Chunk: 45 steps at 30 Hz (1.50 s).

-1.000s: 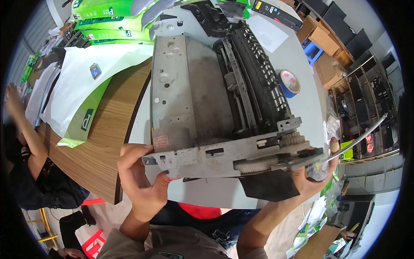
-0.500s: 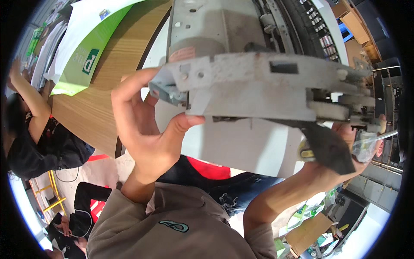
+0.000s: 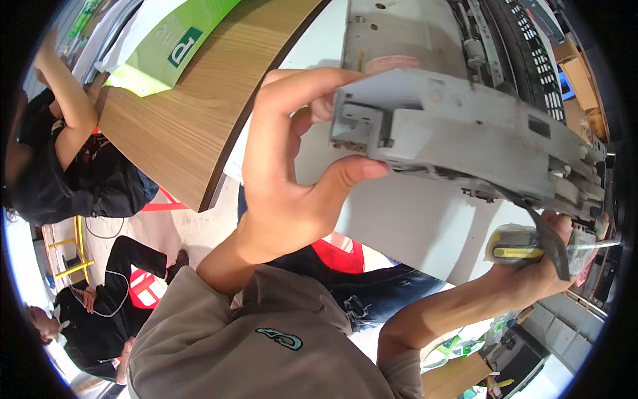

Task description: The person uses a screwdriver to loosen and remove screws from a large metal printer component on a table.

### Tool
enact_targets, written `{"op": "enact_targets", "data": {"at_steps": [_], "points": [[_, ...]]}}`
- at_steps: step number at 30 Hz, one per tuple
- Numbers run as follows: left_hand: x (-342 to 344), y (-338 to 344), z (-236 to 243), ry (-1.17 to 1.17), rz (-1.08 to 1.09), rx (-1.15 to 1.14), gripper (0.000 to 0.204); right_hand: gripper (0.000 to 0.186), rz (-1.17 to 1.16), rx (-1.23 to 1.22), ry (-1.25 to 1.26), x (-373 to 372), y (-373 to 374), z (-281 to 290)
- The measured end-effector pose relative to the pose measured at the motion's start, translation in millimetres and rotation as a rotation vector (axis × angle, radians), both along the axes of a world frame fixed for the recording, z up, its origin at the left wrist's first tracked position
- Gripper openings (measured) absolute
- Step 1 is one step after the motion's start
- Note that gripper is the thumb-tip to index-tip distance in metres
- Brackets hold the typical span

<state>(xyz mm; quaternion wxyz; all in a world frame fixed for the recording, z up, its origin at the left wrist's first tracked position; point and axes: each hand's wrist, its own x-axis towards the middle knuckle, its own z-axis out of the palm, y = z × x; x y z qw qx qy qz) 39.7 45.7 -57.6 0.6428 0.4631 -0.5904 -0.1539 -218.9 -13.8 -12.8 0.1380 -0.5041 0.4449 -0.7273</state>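
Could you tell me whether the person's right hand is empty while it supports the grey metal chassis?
No, the right hand grips a yellow-handled screwdriver beneath the far end of the grey metal chassis.

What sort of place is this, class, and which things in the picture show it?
Probably a repair or dismantling workshop. The left hand grips a stripped grey metal printer chassis over a white table, the right hand holds a yellow-handled screwdriver, and cardboard boxes sit behind.

metal chassis (image 3: 465,126) between both hands
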Motion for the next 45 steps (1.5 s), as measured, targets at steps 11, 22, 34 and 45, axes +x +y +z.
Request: {"op": "enact_targets", "data": {"at_steps": [11,22,34,45], "points": [[-12.9,-3.1,-4.5,-0.311,0.232,-0.242,0.072,0.050,-0.041,0.082,-0.034,-2.1,9.3,-3.4],[-25.1,-3.6,0.8,-0.696,0.435,-0.189,0.101,0.056,0.218,0.007,-0.201,6.8,5.3,2.2],[-17.5,-13.0,-0.5,-0.791,0.309,-0.403,0.107,0.013,0.087,0.054,-0.065,8.8,-0.1,10.9],[-28.1,-6.2,1.7,-0.656,0.350,-0.281,0.086,0.033,0.202,0.121,-0.191,8.8,-0.6,16.9]]}}
